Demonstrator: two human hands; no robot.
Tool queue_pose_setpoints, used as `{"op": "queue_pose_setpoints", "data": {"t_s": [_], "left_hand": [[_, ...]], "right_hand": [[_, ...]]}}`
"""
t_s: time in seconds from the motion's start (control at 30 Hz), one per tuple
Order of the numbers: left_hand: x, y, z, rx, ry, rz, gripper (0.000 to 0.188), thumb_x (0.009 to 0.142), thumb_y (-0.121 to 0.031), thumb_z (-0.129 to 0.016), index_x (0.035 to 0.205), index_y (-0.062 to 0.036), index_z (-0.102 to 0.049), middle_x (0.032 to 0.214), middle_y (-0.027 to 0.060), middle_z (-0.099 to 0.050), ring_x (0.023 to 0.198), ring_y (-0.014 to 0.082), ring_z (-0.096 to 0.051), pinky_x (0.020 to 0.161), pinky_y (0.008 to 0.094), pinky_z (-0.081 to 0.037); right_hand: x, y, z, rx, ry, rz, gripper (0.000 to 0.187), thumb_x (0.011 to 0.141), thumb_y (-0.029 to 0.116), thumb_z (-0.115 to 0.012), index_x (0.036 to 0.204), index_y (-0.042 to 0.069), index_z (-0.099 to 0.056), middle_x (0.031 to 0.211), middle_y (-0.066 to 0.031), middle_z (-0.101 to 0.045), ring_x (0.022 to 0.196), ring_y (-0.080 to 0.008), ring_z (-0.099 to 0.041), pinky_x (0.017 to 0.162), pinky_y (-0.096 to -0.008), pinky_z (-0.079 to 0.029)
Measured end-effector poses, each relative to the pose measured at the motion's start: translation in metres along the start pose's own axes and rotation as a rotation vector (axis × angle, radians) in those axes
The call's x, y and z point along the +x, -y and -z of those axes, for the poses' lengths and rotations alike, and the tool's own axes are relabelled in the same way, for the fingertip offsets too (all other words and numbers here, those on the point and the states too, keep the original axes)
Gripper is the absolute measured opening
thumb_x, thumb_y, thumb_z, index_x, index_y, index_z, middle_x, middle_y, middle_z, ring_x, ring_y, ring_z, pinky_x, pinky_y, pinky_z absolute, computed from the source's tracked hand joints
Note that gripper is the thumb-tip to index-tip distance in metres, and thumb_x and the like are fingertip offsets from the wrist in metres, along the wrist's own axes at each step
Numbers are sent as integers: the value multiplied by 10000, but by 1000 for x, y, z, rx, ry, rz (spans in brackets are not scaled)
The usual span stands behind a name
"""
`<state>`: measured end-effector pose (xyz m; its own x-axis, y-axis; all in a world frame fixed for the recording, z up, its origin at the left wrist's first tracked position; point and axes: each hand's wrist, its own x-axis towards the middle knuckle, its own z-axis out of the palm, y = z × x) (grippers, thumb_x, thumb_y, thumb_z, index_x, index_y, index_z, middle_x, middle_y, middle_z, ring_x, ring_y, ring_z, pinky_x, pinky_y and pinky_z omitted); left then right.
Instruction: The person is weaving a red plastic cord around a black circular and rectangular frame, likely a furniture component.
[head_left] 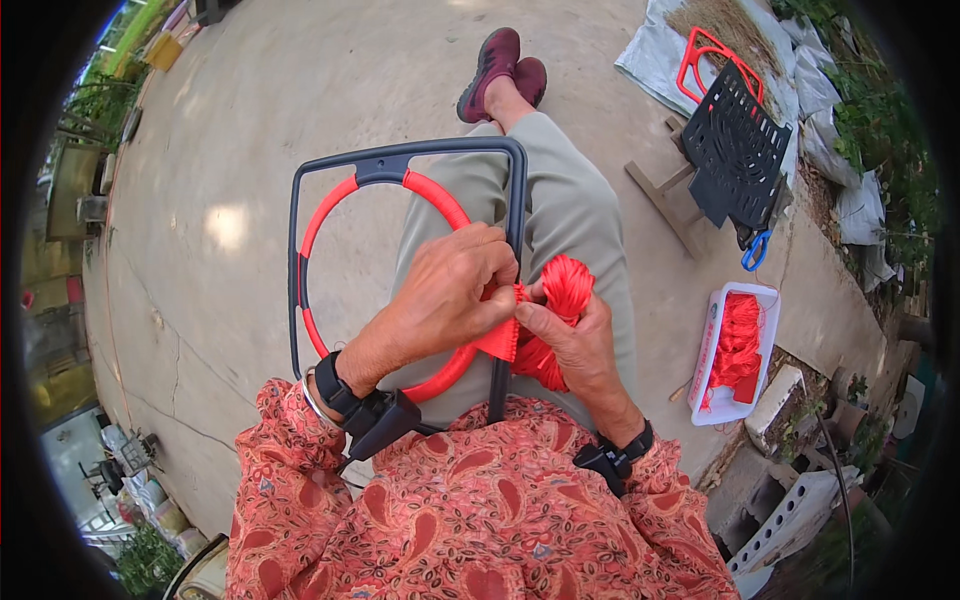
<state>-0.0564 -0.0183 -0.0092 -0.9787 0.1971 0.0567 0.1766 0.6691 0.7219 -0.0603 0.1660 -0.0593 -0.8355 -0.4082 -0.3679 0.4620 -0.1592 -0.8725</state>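
Note:
A dark rectangular frame [440, 148] with a ring inside it rests across my lap. Red covering wraps much of the ring [437, 197], with dark bare sections between. At the frame's right side, a band of tightly wound red cord [500, 340] spans toward the ring. My left hand [455, 285] is closed there, thumb and fingers pinching the red cord beside the frame bar. In my right hand [578, 340] is a thick skein of red cord [567, 285], looped above and below the fingers; its thumb tip is close to the left fingertips. The exact pinch point is partly hidden.
On the right, a white plastic basket [763, 345] holds more red cord. Farther back, a black perforated chair-like seat [737, 145] stands near a red frame [690, 70], blue-handled scissors [757, 250] and pale sacks. Concrete ground [200, 300] lies around my legs.

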Motion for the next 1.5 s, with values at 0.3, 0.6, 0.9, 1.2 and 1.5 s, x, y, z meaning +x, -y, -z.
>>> {"op": "queue_pose_setpoints", "data": {"t_s": [0.3,0.6,0.9,1.2,1.5], "left_hand": [[-7,6,-8,-77,-76,39,85,701,8,-581,751,3,-513,702,82,-473,631,209,-507,549,317,-420],[-12,6,-9,-92,-96,-7,116,742,54,-589,844,-1,-582,785,84,-512,694,211,-537,585,301,-454],[-20,10,-6,-102,-94,48,116,747,67,-597,842,0,-586,806,76,-528,666,182,-548,591,287,-453],[-25,14,-6,-213,-168,89,158,748,78,-598,886,1,-613,830,84,-564,682,167,-574,608,272,-466],[-26,17,-7,-202,-194,73,167,744,78,-608,889,-4,-628,825,93,-574,690,183,-587,615,278,-474]], "right_hand": [[-1,7,8,-189,-62,66,304,779,129,-774,991,9,-592,877,-23,-647,777,-78,-586,731,-253,-499],[10,16,10,-249,-119,146,252,792,117,-742,967,12,-594,845,-17,-638,743,-77,-572,702,-256,-493],[24,18,5,-123,-15,11,244,789,76,-691,998,4,-587,854,-26,-640,734,-84,-591,692,-258,-505],[30,4,3,45,123,-71,205,796,45,-675,978,8,-588,885,-27,-642,809,-91,-600,737,-257,-506],[31,-7,-1,181,82,-88,227,823,26,-665,1027,13,-565,890,-49,-637,777,-108,-607,729,-264,-510]]}}
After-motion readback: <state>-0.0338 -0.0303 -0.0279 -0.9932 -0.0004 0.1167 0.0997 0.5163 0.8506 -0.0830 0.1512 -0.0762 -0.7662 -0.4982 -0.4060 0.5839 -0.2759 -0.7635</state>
